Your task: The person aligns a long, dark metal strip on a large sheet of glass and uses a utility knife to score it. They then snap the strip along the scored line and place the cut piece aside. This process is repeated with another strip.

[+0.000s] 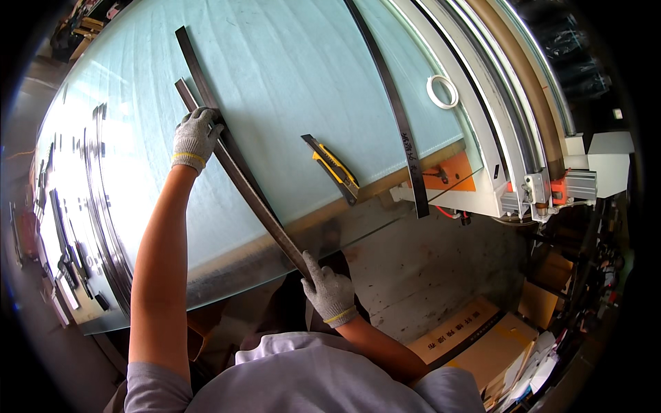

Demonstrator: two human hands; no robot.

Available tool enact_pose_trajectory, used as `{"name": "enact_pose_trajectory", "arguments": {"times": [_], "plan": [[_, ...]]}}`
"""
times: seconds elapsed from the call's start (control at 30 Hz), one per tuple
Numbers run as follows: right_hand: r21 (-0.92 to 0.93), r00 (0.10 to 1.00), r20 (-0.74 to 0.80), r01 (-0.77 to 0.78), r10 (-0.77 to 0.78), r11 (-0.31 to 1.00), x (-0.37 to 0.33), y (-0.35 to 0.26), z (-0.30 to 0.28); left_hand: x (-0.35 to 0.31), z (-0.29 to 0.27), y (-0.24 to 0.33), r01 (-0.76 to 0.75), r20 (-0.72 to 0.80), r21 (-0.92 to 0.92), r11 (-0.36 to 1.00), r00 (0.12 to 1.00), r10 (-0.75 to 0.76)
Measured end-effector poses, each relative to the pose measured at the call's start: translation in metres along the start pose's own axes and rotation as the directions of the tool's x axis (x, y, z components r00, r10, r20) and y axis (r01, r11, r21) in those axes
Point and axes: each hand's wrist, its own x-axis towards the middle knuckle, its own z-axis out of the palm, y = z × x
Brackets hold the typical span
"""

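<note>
A long dark flat strip [256, 206] slants across the glass-topped table [275, 89], its near end reaching past the front edge. My left hand [196, 134], in a grey knit glove with a yellow cuff band, is closed on it toward its far end. At the near end my right hand [330, 292], gloved alike, grips the strip close to my body. A second dark strip [194, 62] lies on the glass beside and partly beneath the held one. To the right rests a yellow and black utility knife [334, 167].
Another dark strip [389, 93] lies farther right, overhanging the front edge. A white tape roll [442, 91] sits near the white metal rails [475, 76]. Several strips and tools lie at the left. A cardboard box [482, 341] stands on the floor at lower right.
</note>
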Motion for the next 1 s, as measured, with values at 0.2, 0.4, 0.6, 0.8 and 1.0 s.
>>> {"name": "enact_pose_trajectory", "arguments": {"times": [0.2, 0.4, 0.6, 0.8, 1.0], "plan": [[0.007, 1.000, 0.009, -0.006, 0.006, 1.000, 0.0011, 0.0008, 0.0002, 0.0005, -0.0020, 0.0026, 0.018, 0.022, -0.015, 1.000, 1.000, -0.017], [0.042, 1.000, -0.016, -0.002, 0.003, 0.999, 0.0021, 0.0011, -0.0003, -0.0001, -0.0008, 0.0015, 0.018, 0.015, 0.000, 1.000, 1.000, -0.018], [0.135, 0.998, -0.056, 0.002, 0.006, 0.991, 0.0067, 0.0017, 0.0080, 0.0002, -0.0012, 0.0016, 0.012, 0.004, 0.008, 1.000, 1.000, -0.012], [0.093, 0.999, -0.038, 0.003, 0.000, 0.996, 0.0054, -0.0039, 0.0023, 0.0003, -0.0005, 0.0003, -0.005, -0.010, 0.015, 1.000, 1.000, 0.005], [0.054, 0.999, -0.047, 0.002, 0.000, 0.999, 0.0055, -0.0032, 0.0040, 0.0000, 0.0022, -0.0018, -0.026, -0.034, 0.004, 1.000, 0.999, 0.026]]}}
